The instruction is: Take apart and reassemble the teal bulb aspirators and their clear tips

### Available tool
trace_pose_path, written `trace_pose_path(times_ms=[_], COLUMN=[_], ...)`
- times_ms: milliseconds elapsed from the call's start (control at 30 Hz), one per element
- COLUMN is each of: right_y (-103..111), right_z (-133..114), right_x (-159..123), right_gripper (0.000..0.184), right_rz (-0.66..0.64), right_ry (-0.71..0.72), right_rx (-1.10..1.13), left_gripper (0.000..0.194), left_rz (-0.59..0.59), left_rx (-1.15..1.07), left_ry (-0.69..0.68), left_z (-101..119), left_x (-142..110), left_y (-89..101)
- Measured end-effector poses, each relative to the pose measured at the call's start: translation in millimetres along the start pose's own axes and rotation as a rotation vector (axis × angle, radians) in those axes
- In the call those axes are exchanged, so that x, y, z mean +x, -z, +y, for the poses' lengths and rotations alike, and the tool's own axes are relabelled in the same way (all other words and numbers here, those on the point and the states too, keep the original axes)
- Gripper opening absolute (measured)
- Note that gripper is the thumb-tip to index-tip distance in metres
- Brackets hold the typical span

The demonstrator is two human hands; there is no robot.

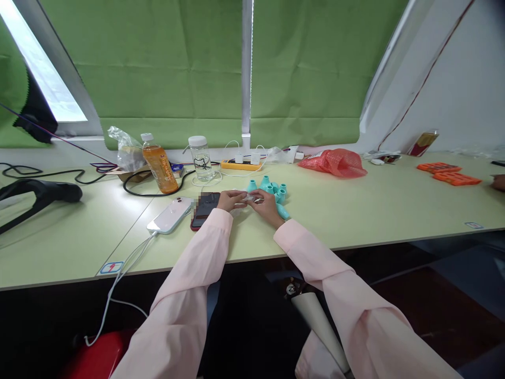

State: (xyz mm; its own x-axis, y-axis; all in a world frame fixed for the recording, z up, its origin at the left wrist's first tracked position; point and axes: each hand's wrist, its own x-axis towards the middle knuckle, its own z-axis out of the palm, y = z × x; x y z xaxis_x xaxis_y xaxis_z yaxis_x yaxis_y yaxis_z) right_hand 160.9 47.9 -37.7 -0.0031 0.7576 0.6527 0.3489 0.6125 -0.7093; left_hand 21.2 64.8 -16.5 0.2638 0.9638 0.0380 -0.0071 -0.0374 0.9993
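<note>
Both hands meet over the front part of the table. My left hand (231,200) and my right hand (265,204) pinch a small whitish, translucent piece (249,197) between their fingertips; its kind is too small to make out. Behind and beside my right hand stand several teal, narrow-necked plastic pieces (281,194), like little bottles. Another teal piece (283,212) lies on its side next to my right wrist. Some pale, translucent material (236,212) shows under my left fingers, partly hidden. A dark-screened phone (205,207) lies just left of my left hand.
A white phone (169,215) with a charging cable lies farther left. Behind stand an orange drink bottle (160,164), a clear bottle (201,160) and a yellow power strip (241,165). Red bubble wrap (335,163) and orange pieces (453,176) lie to the right. Another person's hand (498,182) shows at the right edge.
</note>
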Motion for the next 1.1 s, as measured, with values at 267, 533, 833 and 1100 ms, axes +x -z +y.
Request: trace_pose_path(times_ms=[267,533,833,1100], right_y=[-0.4,0.4,0.2,1.3], right_z=[3.0,3.2,3.7,2.0], right_x=[-0.9,-1.0,-0.6,-2.3], right_gripper=[0.022,0.025,0.026,0.029], right_rz=[-0.040,-0.049,-0.040,-0.060], right_ry=[0.006,0.011,0.013,0.032], right_rx=[0.019,0.008,-0.012,-0.028], left_gripper=[0.024,0.019,0.032,0.033], left_rz=[-0.022,-0.008,-0.002,0.012], left_rx=[-0.070,-0.119,-0.190,-0.215], left_ry=[0.086,0.058,-0.027,-0.044], left_z=[-0.5,-1.5,-1.3,-0.2], left_x=[2.0,0.8,1.8,1.1], left_y=[1.6,1.0,1.5,1.4])
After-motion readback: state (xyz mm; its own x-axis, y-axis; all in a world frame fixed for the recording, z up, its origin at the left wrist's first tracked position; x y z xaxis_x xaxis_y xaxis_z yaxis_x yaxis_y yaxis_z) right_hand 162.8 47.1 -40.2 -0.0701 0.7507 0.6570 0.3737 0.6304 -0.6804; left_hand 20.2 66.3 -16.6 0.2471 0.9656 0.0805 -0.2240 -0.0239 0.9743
